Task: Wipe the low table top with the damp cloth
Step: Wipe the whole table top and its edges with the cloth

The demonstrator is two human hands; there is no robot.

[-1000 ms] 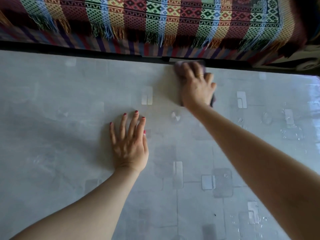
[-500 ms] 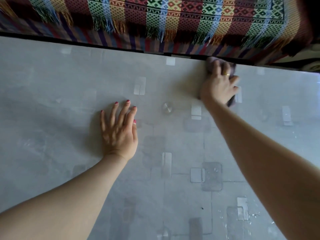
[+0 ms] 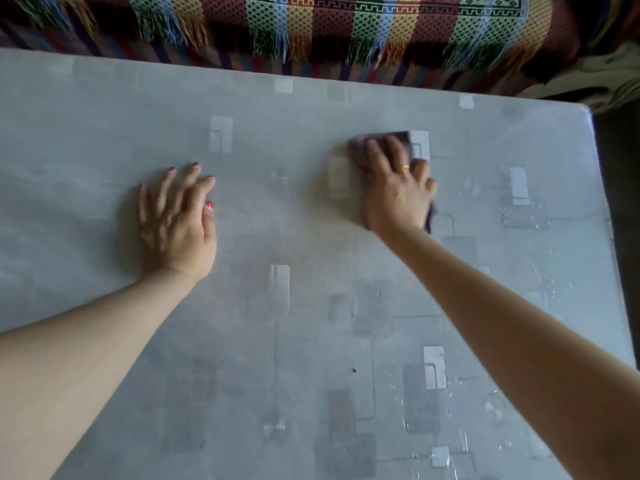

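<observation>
Right hand [image 3: 398, 188] presses flat on the damp cloth [image 3: 403, 138] at the far right part of the table [image 3: 311, 244], grip loose, fingers spread. Left hand [image 3: 176, 216] lies flat, holding nothing. I'd overlap strokes and catch the droplets [image 3: 446, 403] near the right edge.

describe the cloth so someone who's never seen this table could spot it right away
Start at the grey patterned table top, then go to the right hand pressed flat near its far edge. The cloth is the dark purplish wad showing beyond the fingers, the only dark soft thing there.
</observation>
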